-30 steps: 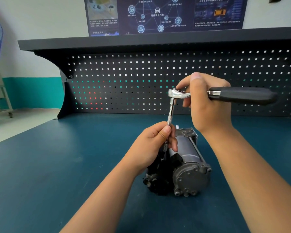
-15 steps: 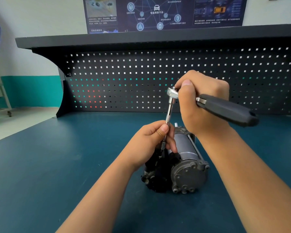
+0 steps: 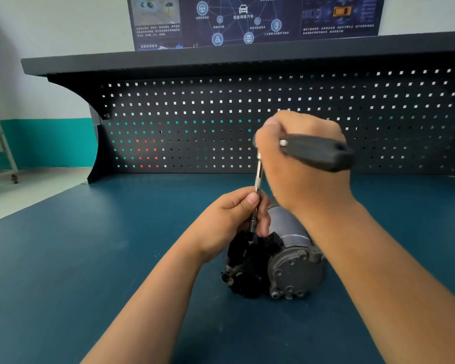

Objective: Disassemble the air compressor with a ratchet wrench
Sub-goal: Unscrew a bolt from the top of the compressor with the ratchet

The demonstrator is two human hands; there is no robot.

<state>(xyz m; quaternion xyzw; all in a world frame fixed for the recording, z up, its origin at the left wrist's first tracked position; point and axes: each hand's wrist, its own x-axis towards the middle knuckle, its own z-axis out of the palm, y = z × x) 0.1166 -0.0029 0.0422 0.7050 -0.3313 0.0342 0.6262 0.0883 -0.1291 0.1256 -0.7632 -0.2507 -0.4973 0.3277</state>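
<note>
Two hands work one tool at the centre of the frame. The air compressor (image 3: 276,266) lies on its side on the blue bench top (image 3: 63,271), just below centre, its round grey end cap facing the camera and its barrel running away toward the pegboard (image 3: 221,122) at the back. The ratchet wrench (image 3: 313,151) stands over it with a slim extension bar (image 3: 258,185) dropping nearly upright, leaning a little to the left at its lower end, into the black housing on the compressor's left side. The left hand (image 3: 229,222) is closed around the lower part of that bar, thumb and fingertips pinching it just above the housing, steadying it. The right hand (image 3: 300,164) is wrapped around the wrench where the head meets the black handle, which sticks out toward the right of the frame and is blurred, so it looks to be mid-swing. The fastener itself is hidden under the bar's tip and the left fingers, so how far out it is cannot be told. The coming move probably turns on keeping the bar's long axis in line with the fastener below while the handle sweeps level around it; the left hand is nearer the fastener, and if it lets the bar tilt, the socket could slip off.
</note>
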